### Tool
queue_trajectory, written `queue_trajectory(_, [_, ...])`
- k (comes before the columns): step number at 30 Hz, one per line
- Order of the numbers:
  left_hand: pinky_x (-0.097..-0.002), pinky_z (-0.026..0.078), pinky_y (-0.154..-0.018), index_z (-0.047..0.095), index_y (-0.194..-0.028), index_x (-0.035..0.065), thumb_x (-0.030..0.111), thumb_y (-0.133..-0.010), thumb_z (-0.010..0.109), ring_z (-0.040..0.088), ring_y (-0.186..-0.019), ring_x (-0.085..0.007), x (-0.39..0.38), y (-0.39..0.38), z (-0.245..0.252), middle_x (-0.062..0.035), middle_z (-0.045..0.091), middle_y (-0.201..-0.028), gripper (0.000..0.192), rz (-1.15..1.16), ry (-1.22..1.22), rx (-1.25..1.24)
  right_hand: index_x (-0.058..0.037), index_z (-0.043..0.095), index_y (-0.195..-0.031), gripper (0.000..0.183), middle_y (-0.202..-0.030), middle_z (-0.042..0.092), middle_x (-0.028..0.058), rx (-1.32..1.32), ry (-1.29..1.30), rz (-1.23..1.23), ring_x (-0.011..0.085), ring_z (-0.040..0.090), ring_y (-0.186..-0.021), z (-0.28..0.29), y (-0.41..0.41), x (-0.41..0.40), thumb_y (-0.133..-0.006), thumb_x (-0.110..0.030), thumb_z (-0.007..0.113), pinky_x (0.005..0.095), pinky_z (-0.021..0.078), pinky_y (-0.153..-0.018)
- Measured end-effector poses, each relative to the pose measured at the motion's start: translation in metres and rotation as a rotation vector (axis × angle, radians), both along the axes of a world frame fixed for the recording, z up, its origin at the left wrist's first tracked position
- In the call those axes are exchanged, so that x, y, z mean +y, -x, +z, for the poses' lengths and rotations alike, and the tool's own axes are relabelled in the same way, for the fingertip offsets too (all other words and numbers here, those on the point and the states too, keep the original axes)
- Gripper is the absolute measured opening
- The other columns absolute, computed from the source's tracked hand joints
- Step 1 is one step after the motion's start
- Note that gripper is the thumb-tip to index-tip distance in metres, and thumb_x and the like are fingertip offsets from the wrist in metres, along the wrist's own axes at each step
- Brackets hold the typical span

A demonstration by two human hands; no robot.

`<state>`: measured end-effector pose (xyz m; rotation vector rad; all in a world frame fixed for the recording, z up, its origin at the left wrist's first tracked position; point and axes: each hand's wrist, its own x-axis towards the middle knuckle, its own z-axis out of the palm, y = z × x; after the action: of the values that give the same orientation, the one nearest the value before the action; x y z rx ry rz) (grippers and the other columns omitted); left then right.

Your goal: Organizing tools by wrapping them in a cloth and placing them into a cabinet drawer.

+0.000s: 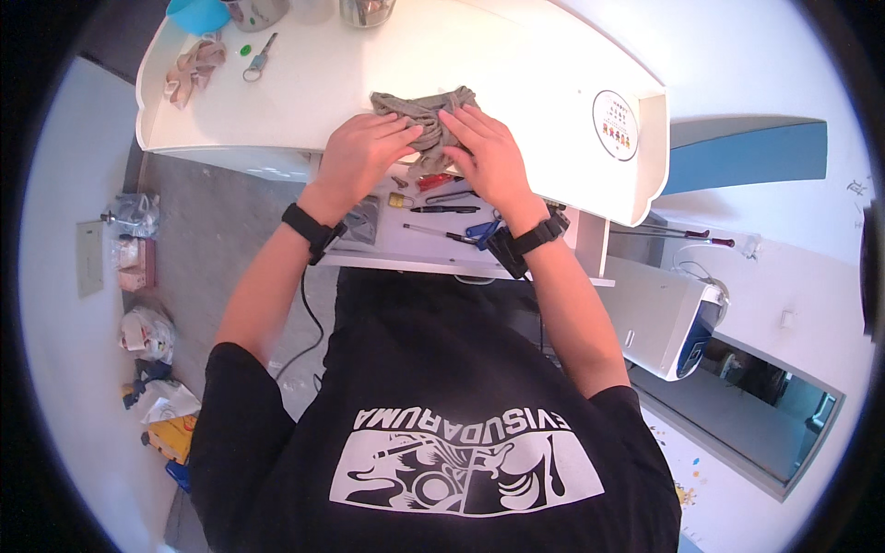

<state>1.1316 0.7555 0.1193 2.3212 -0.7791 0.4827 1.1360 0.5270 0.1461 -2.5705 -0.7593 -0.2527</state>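
Note:
A crumpled grey-brown cloth (432, 131) lies at the front edge of the white desk (290, 90), partly hanging over an open drawer (415, 259). My left hand (370, 148) rests on the cloth's left side, fingers pointing inward. On its right side lies my right hand (487, 148), fingers bunched against the folds; whether either hand pinches the fabric is unclear. Below them the drawer holds a small brass padlock (399, 200), a red object (434, 182), a black pen (446, 209), a second pen (439, 232), a blue item (482, 229) and a clear bag (359, 221).
At the desk's back left are a pink strap (196, 69), a key on a ring (259, 61), a green button-like disc (245, 50), a blue bowl (199, 15) and a glass container (366, 10). A round sticker (615, 124) is at right. Cables hang from both wrist straps.

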Motion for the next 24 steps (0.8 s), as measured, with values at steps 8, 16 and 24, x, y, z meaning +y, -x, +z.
queue_trajectory(8, [-0.0399, 0.051, -0.094, 0.067, -0.116, 0.0048, 0.014, -0.083, 0.069, 0.063, -0.111, -0.0302, -0.016, 0.002, 0.003, -0.0131, 0.069, -0.113, 0.034, 0.048, 0.047, 0.019, -0.0099, 0.065, -0.121, 0.041, -0.119, 0.067, 0.0089, -0.120, 0.003, -0.027, 0.0307, 0.058, -0.119, -0.016, -0.001, 0.010, -0.080, -0.007, 0.067, 0.0430, 0.0428, -0.104])
queue_trajectory(16, [-0.0362, 0.053, -0.091, 0.063, -0.123, 0.0062, 0.012, -0.085, 0.066, 0.062, -0.111, -0.0301, 0.015, -0.005, 0.008, -0.0125, 0.066, -0.118, 0.039, -0.061, -0.076, 0.177, -0.0092, 0.066, -0.117, 0.036, -0.124, 0.065, 0.0078, -0.114, 0.063, 0.002, 0.0300, 0.058, -0.120, -0.012, 0.002, -0.042, -0.083, -0.001, 0.063, 0.0425, 0.0471, -0.102])
queue_trajectory(24, [-0.0374, 0.048, -0.101, 0.061, -0.125, 0.0053, 0.010, -0.084, 0.063, 0.059, -0.119, -0.0291, 0.021, 0.005, 0.007, -0.0154, 0.064, -0.124, 0.041, -0.074, -0.163, 0.072, -0.0085, 0.061, -0.125, 0.037, -0.131, 0.060, 0.0124, 0.037, -0.157, -0.192, 0.0352, 0.047, -0.131, -0.021, 0.020, -0.012, -0.088, -0.004, 0.059, 0.0428, 0.0407, -0.107])
